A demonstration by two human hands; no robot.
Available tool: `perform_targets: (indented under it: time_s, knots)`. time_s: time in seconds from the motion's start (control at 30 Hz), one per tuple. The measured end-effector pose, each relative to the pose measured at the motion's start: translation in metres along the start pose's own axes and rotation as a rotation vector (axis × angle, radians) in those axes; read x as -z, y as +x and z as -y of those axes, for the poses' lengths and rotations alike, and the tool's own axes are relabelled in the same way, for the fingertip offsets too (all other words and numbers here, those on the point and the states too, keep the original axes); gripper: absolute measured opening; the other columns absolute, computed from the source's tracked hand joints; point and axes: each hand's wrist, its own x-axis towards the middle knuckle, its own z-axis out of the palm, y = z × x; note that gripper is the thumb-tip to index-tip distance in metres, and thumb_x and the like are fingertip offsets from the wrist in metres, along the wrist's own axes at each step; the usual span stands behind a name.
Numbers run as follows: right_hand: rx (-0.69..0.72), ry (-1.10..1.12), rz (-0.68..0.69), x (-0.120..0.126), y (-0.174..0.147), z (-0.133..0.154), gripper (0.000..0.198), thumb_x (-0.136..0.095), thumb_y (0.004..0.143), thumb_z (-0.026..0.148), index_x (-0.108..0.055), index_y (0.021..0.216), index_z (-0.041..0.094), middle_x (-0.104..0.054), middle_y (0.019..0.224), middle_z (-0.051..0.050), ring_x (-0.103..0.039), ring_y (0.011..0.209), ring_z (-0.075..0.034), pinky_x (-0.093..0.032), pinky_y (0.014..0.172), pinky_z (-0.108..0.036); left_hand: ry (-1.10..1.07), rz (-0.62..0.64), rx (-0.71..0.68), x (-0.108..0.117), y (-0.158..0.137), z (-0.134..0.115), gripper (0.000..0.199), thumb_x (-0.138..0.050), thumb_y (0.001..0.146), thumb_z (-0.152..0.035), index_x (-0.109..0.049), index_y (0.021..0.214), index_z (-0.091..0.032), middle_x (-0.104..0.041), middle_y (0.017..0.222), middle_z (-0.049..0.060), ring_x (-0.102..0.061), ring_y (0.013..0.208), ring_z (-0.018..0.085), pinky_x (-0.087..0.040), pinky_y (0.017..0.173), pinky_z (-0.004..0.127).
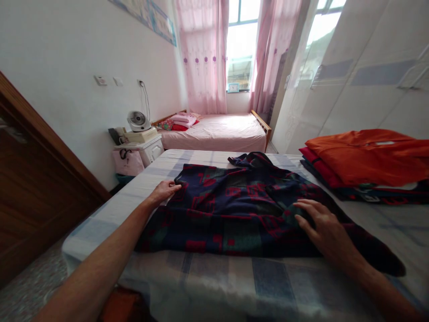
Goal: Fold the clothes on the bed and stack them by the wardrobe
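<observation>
A dark navy shirt [231, 205] with red and green block patterns lies spread on the bed in front of me, one sleeve stretching toward the lower right. At its left edge my left hand [166, 190] pinches the fabric between thumb and fingers. My right hand [321, 221] rests over the shirt's right part, fingers apart and thumb spread, touching or just above the cloth. Part of the fabric beneath this hand is bunched and folded over.
A pile of folded clothes [368, 156], orange on top, sits at the bed's right. The bed's checked sheet [231, 277] hangs over the near edge. Beyond are a second bed [228, 129], a white cabinet [152, 150] bearing a small fan [138, 120], and a wardrobe [362, 80].
</observation>
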Motion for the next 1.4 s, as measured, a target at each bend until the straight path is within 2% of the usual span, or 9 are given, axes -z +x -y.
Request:
perform_targets:
  time_s: [0.13,0.4,0.53,0.63,0.87,1.0,1.1,1.27,1.4]
  knots:
    - [0.040,-0.059,-0.017,-0.015,-0.004,-0.003,0.033,-0.041,0.088,0.039,-0.056,0.111,0.020,-0.056,0.119,-0.010,-0.052,0.113,-0.027,-0.042,0.091,-0.044,-0.119,0.051,0.084,0.000,-0.002,0.001,0.036,-0.067,0.050,-0.049,-0.058,0.061,-0.016,-0.050,0.048,-0.004,-0.049,0.047,0.012,-0.035,0.046,0.023]
    - [0.063,-0.089,-0.046,-0.022,-0.009,-0.006,0.031,-0.039,0.089,0.037,-0.057,0.109,0.021,-0.058,0.117,-0.009,-0.052,0.113,-0.027,-0.041,0.090,-0.044,-0.177,-0.036,0.217,0.001,0.004,-0.002,0.041,-0.069,0.050,-0.051,-0.055,0.067,-0.016,-0.057,0.057,-0.001,-0.055,0.052,0.013,-0.037,0.045,0.022]
    - [0.064,-0.086,-0.042,-0.022,-0.010,-0.004,0.030,-0.039,0.089,0.036,-0.058,0.107,0.021,-0.059,0.117,-0.009,-0.052,0.113,-0.026,-0.041,0.091,-0.043,-0.155,0.006,0.184,-0.004,0.007,-0.001,0.035,-0.068,0.051,-0.047,-0.057,0.061,-0.015,-0.048,0.047,-0.004,-0.045,0.042,0.010,-0.031,0.041,0.021]
    - [0.053,-0.082,-0.034,-0.022,-0.009,-0.002,0.029,-0.040,0.089,0.035,-0.058,0.108,0.021,-0.059,0.117,-0.008,-0.051,0.114,-0.025,-0.040,0.092,-0.042,-0.122,-0.054,0.126,-0.006,0.010,0.002,0.027,-0.062,0.058,-0.043,-0.055,0.064,-0.017,-0.048,0.048,-0.005,-0.046,0.043,0.010,-0.034,0.044,0.021]
    - [0.043,-0.089,-0.022,-0.022,-0.011,-0.004,0.030,-0.039,0.089,0.036,-0.058,0.107,0.021,-0.059,0.118,-0.008,-0.051,0.114,-0.026,-0.039,0.092,-0.042,0.112,-0.280,0.036,-0.001,0.026,0.011,0.022,-0.040,0.079,-0.035,-0.055,0.079,-0.019,-0.058,0.062,0.000,-0.056,0.058,0.016,-0.039,0.053,0.024]
    - [0.043,-0.086,-0.006,-0.021,-0.011,-0.004,0.031,-0.038,0.089,0.037,-0.058,0.108,0.021,-0.059,0.118,-0.008,-0.051,0.114,-0.026,-0.039,0.093,-0.043,0.313,-0.339,0.002,0.001,0.033,0.012,0.027,-0.035,0.085,-0.033,-0.056,0.092,-0.019,-0.065,0.078,0.007,-0.062,0.079,0.022,-0.043,0.068,0.028]
    - [0.037,-0.085,0.006,-0.021,-0.011,-0.004,0.032,-0.039,0.089,0.037,-0.059,0.108,0.021,-0.059,0.118,-0.008,-0.051,0.115,-0.026,-0.039,0.093,-0.043,0.454,-0.313,-0.012,-0.001,0.035,0.016,0.030,-0.033,0.087,-0.034,-0.057,0.098,-0.021,-0.067,0.085,0.009,-0.063,0.086,0.025,-0.042,0.074,0.031]
    - [0.032,-0.086,0.014,-0.022,-0.012,-0.006,0.033,-0.038,0.089,0.038,-0.058,0.109,0.022,-0.058,0.120,-0.008,-0.051,0.115,-0.026,-0.039,0.092,-0.044,0.643,-0.192,0.010,0.001,0.039,0.024,0.022,-0.048,0.079,-0.036,-0.063,0.087,-0.023,-0.070,0.077,0.009,-0.065,0.081,0.028,-0.045,0.070,0.033]
    - [0.034,-0.095,0.016,-0.025,-0.014,-0.009,0.033,-0.038,0.089,0.038,-0.058,0.110,0.023,-0.058,0.120,-0.007,-0.051,0.115,-0.027,-0.040,0.091,-0.044,0.701,-0.145,-0.039,0.007,0.056,0.018,0.028,-0.045,0.080,-0.034,-0.065,0.095,-0.021,-0.071,0.091,0.010,-0.065,0.088,0.026,-0.046,0.075,0.031]
